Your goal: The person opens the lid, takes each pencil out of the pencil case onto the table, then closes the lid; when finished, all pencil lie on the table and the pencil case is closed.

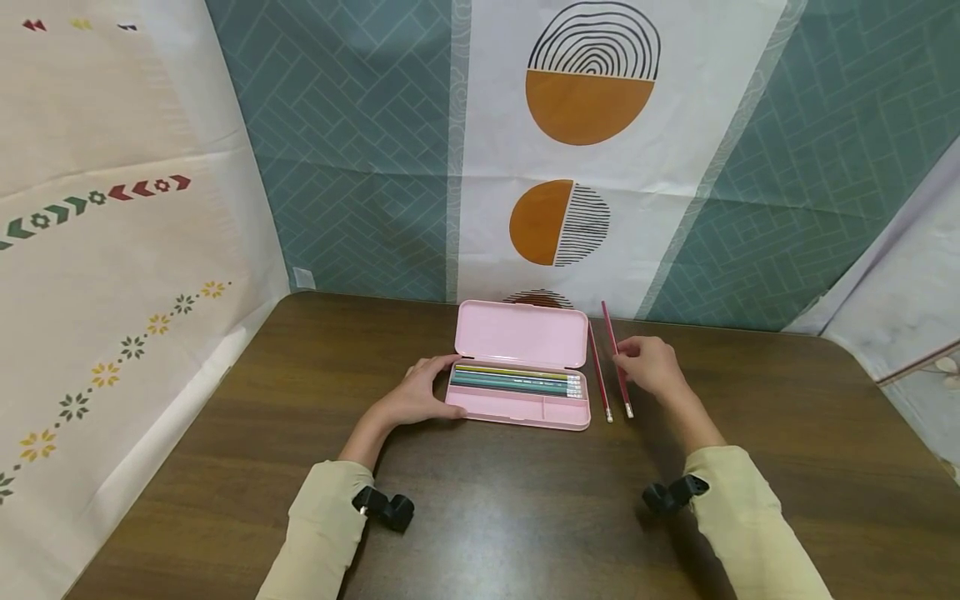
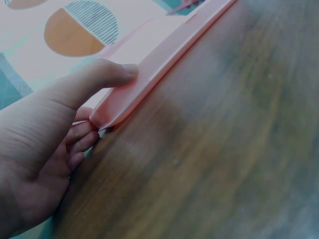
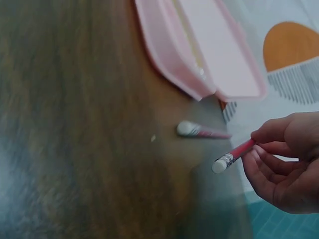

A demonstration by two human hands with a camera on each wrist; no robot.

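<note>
You are viewing: pencil case [image 1: 498, 406], plain pink; pencils inside [image 1: 513, 381], yellow and green; two pencils outside [image 1: 600, 371], red with white erasers [image 3: 219, 166]; table [image 1: 225, 475], brown wood grain; backdrop panels [image 1: 352, 125], teal with pale brickwork lines. You are wearing pale-yellow sleeves [image 1: 318, 525].

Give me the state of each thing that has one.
Pink pencil case: open
Case lid: tilted back
Pencils inside: lying side by side
Red pencil beside the case: lying unheld
Other red pencil: pinched by right hand
Left hand: gripping the case's left end
</note>
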